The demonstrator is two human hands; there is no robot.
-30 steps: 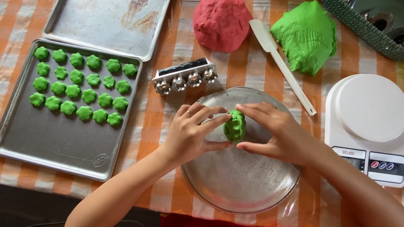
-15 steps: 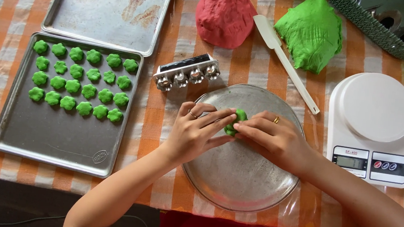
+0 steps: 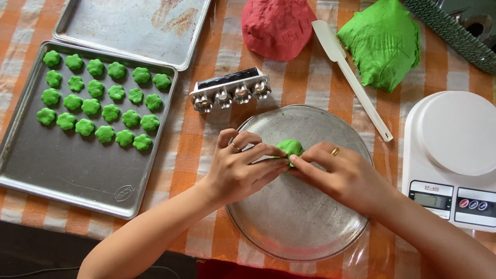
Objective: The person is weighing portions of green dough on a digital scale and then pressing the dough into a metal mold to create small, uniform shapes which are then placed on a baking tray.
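My left hand (image 3: 240,168) and my right hand (image 3: 336,175) meet over a round metal plate (image 3: 295,220), both pinching one small lump of green dough (image 3: 289,147) between the fingertips. Most of the lump is hidden by my fingers. A ring shows on each hand. To the left lies a metal baking tray (image 3: 68,172) with several flower-shaped green dough pieces (image 3: 100,101) in rows at its far end.
An empty second tray (image 3: 134,12) lies beyond the first. A red dough ball (image 3: 278,19), a big green dough lump (image 3: 382,41), a white spatula (image 3: 353,80), a metal box of nozzles (image 3: 230,89), a white kitchen scale (image 3: 459,156) and a green basket (image 3: 475,27) surround the plate.
Both hands have closed in over the green lump, which was more exposed a second ago. The view has shifted slightly; the trays and dough have stayed put.
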